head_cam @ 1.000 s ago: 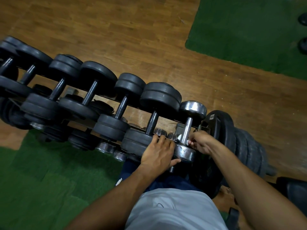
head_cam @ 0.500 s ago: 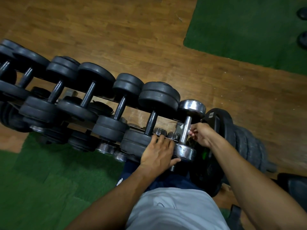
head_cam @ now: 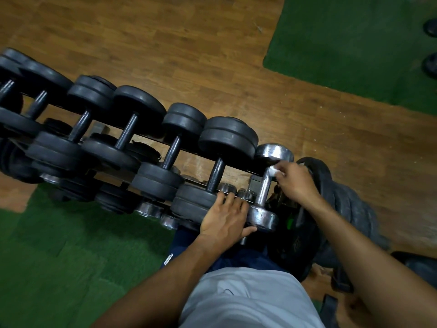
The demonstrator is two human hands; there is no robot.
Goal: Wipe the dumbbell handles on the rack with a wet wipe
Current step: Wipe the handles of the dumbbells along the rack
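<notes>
A chrome dumbbell (head_cam: pixel 264 190) lies at the right end of the rack's top row (head_cam: pixel 151 138), beside several black dumbbells (head_cam: pixel 212 166). My right hand (head_cam: pixel 295 183) pinches a small white wet wipe (head_cam: pixel 274 171) against the far end of the chrome handle, just under the far head. My left hand (head_cam: pixel 227 218) lies flat with fingers spread on the near black head and the near chrome head, its thumb under the chrome one. Lower rows of smaller chrome dumbbells (head_cam: pixel 149 209) show beneath.
Black weight plates (head_cam: pixel 331 204) lean in a stack right of the rack. Wooden floor (head_cam: pixel 165 43) lies beyond, with green turf mats at the top right (head_cam: pixel 354 43) and at the lower left (head_cam: pixel 59 256). Two dark shoes (head_cam: pixel 430 43) sit at the right edge.
My right hand has slid the wipe along the chrome handle from its near end up to the far head. My left hand has stayed in place.
</notes>
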